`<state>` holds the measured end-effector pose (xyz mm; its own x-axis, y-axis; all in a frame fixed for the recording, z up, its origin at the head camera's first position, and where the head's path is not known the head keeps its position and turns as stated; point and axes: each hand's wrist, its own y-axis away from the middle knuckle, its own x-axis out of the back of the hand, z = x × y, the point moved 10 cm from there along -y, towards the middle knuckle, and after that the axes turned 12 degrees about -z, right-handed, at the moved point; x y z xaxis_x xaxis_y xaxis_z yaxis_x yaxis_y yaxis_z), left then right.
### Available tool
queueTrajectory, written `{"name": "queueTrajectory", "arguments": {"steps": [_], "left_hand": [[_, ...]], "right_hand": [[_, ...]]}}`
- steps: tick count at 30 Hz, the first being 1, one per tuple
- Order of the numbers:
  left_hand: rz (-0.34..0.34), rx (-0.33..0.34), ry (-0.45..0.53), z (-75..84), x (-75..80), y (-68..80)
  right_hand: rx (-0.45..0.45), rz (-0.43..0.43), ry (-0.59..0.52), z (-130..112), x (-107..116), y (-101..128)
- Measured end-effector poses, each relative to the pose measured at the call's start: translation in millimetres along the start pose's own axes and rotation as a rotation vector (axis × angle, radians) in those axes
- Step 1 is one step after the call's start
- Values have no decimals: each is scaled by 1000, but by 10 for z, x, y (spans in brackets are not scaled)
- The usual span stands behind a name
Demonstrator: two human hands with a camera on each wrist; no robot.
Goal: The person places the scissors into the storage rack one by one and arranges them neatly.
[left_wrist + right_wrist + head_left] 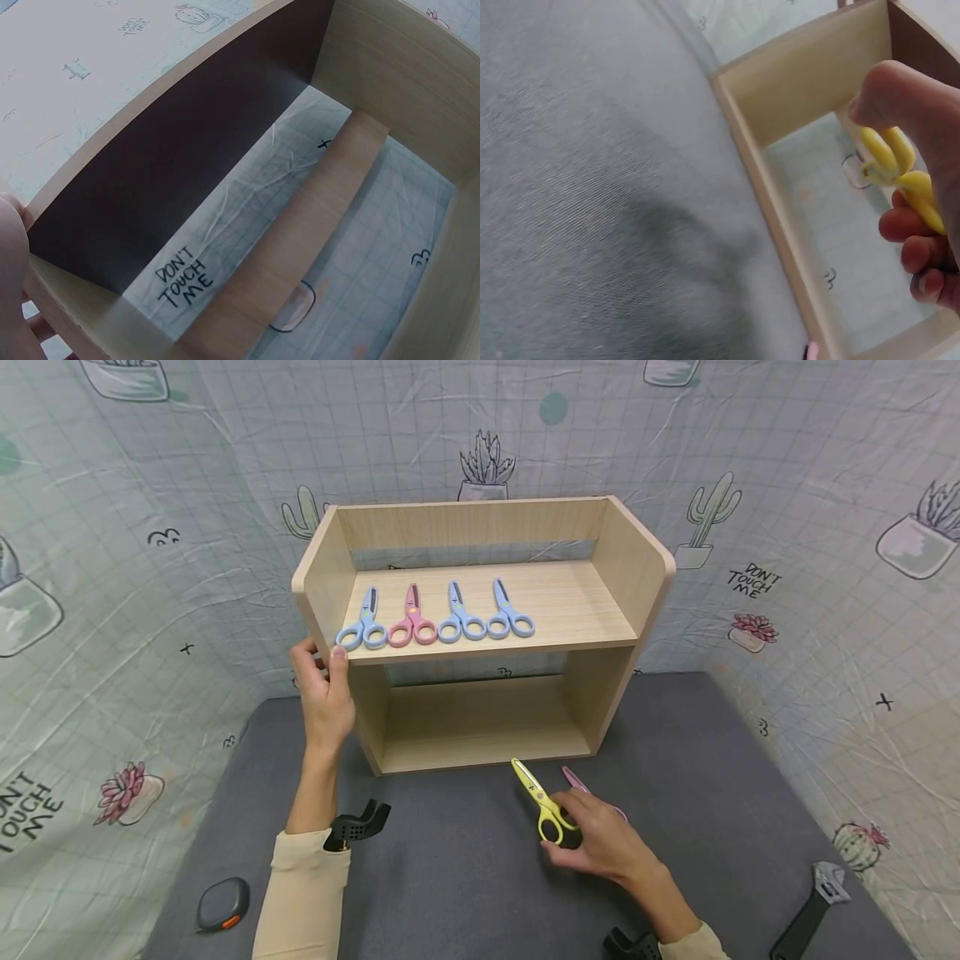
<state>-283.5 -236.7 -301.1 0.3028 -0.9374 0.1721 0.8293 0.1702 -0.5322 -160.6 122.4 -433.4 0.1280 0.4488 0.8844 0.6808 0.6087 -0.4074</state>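
Note:
A light wooden two-level shelf (600,610) stands on the grey mat. Its top board carries several small scissors in a row: blue (363,625), pink (412,620), then two more blue ones (459,614). My left hand (321,662) grips the front edge of the shelf's left side panel; in the left wrist view that hand (10,262) shows only at the frame's edge beside the shelf's inside (300,225). My right hand (562,833) holds yellow scissors (542,800) by the handles just above the mat, blades pointing at the shelf. The right wrist view shows the yellow handles (889,157) between thumb and fingers. Pink scissors (576,778) lie partly hidden behind that hand.
The lower compartment (480,727) holds nothing. A black wrench (813,906) lies at the mat's right front corner, a grey and orange tape measure (222,903) at the left front. Cactus-print cloth (825,527) hangs behind and at both sides.

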Motion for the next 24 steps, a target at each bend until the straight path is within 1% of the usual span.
{"name": "queueTrajectory", "arguments": {"steps": [6,8,14,24], "left_hand": [[-2,-6,0,15,1,8],[-2,-6,2,73,-4,21],[-10,-5,6,353,-26,83],[-20,-18,21,408,-40,89]], "right_hand": [[130,133,-11,-138,255,-77],[157,168,-2,-180,341,-110],[193,234,24,-266,571,-207],[264,332,30,-306,897,-355]]}}
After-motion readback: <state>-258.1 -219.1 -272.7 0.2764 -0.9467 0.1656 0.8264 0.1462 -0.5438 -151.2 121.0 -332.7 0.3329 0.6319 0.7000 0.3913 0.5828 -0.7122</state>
